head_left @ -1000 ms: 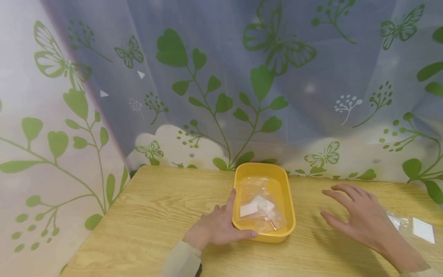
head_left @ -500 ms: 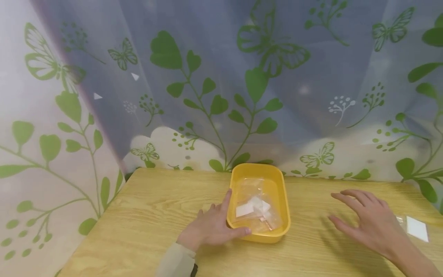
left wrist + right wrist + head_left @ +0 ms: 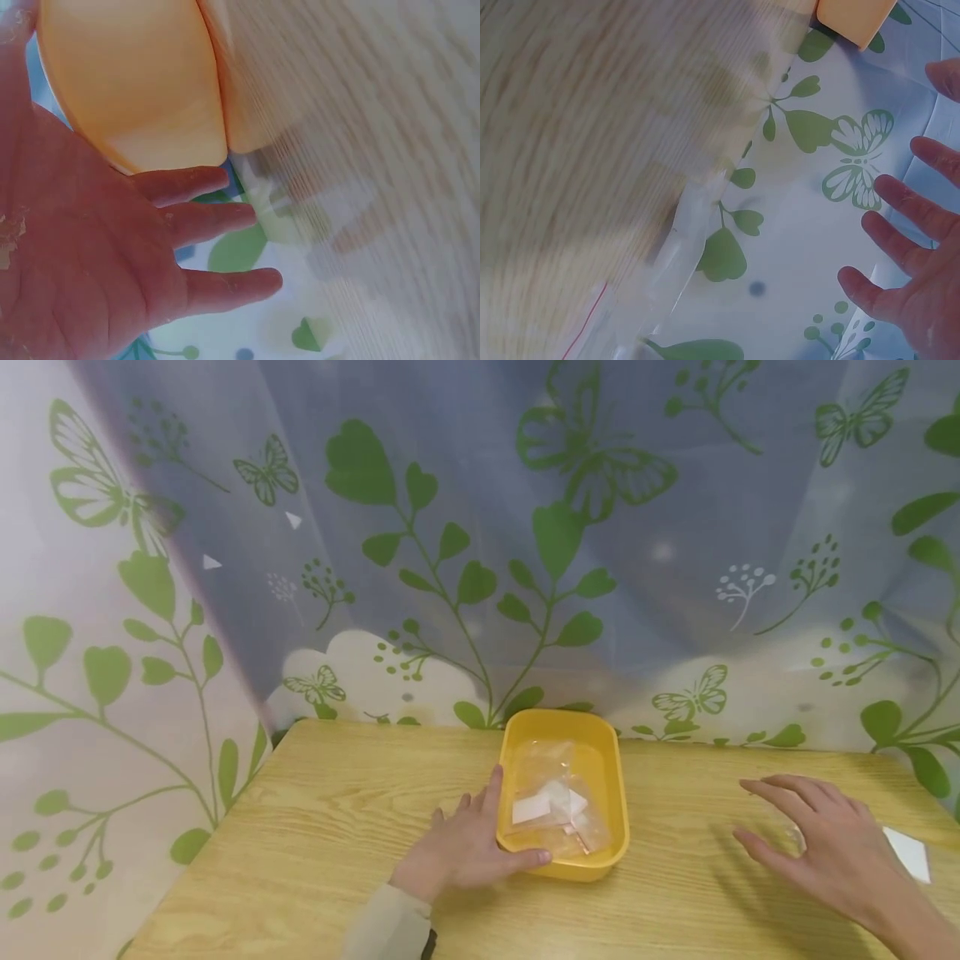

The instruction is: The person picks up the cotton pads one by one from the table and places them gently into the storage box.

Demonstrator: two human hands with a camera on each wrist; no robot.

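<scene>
A yellow plastic bin [image 3: 615, 793] stands on the wooden table, holding several clear plastic bags [image 3: 551, 760] and white pieces [image 3: 531, 808]. My left hand [image 3: 457, 852] is at its near left corner, thumb along the front and index finger by the left side. In the left wrist view that hand's palm [image 3: 82, 240] is spread, with fingers straight beside the bin wall [image 3: 142, 82]. Over the table to the right hovers my right hand [image 3: 832, 852], fingers apart and holding nothing. Beneath it lies a clear plastic bag [image 3: 682, 247], mostly hidden in the head view.
A white flat card [image 3: 909, 853] lies at the right, partly covered by my right hand. The wooden table [image 3: 337, 793] backs onto a curtain [image 3: 450, 610] printed with leaves and butterflies. A red-lined bag edge [image 3: 585, 321] shows in the right wrist view.
My right hand has moved rightward, away from the bin and over the clear bag and card. The left hand stays at the bin's corner. The head view has shifted slightly.
</scene>
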